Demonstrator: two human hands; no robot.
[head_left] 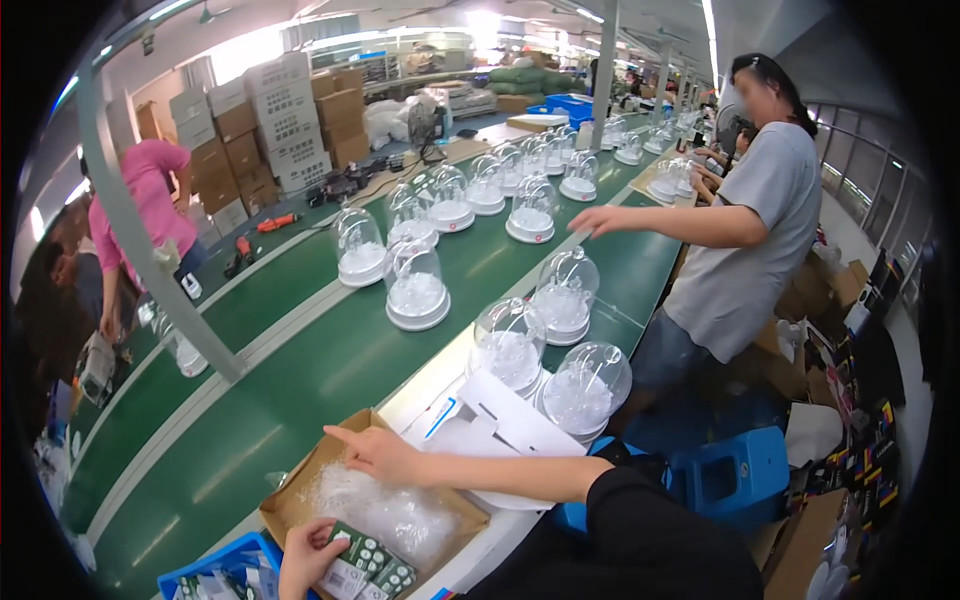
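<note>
— At lower left, by the belt's near edge: what does the left hand (pixel 305 555) hold?

— Cards (pixel 365 562) — a small fan of dark green packets with pale round marks and a white label end, pinched between thumb and fingers over the box corner.

— And the right hand (pixel 375 452)?

— Stretched across the box (pixel 290 500), forefinger pointing left, the others loosely curled; it grips nothing. It hovers just above the contents.

— Box contents?

— Brown carton, flaps open, filled with crinkled clear bags (pixel 385 515). What the bags hold is too blurred to tell.

— Other containers?

— Blue crate (pixel 215 575) at the bottom edge, with white and green items, touching the carton. Blue stool (pixel 730 480) to the right.

— On the belt (pixel 330 370)?

— Clear domes (pixel 508 345) on white bases, white filling inside — three near, many more in rows further along. White folded sheet (pixel 510 420) lies beside the nearest ones.

— Others present?

— One person in grey (pixel 760 230) reaching over the belt, palm flat; one in pink (pixel 150 195) across it.
</note>
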